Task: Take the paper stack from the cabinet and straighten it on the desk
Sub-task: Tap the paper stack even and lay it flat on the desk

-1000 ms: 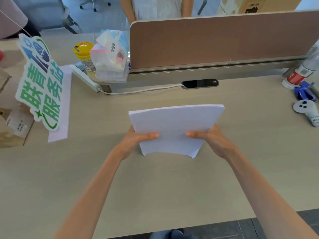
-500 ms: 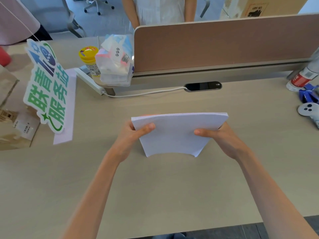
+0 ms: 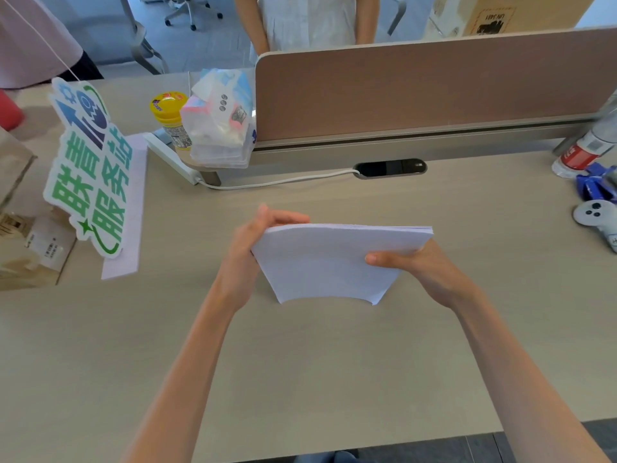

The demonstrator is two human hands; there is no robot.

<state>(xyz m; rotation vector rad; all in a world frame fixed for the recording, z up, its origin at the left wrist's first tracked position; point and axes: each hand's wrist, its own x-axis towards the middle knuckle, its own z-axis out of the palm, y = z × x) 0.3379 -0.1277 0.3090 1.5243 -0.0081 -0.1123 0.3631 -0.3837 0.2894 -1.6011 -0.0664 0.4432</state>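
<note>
A white paper stack (image 3: 329, 262) stands on its lower edge on the beige desk (image 3: 300, 362), tilted toward me, in the middle of the view. My right hand (image 3: 420, 272) grips its right side, thumb across the front sheet. My left hand (image 3: 253, 248) rests flat against the stack's left edge, fingers stretched out behind the top left corner, thumb hidden. The lower edge bows slightly where it meets the desk.
A brown desk divider (image 3: 434, 88) runs along the back, with a cable slot (image 3: 389, 168) below it. A green and blue sign (image 3: 88, 168), a yellow-lidded jar (image 3: 170, 118) and tissue packs (image 3: 220, 125) stand left. A white controller (image 3: 597, 217) lies at right. A person (image 3: 307, 18) stands behind the divider.
My left hand let go of its thumb grip and moved to press flat against the stack's left edge. The stack has tipped a bit lower. My right hand keeps its hold.
</note>
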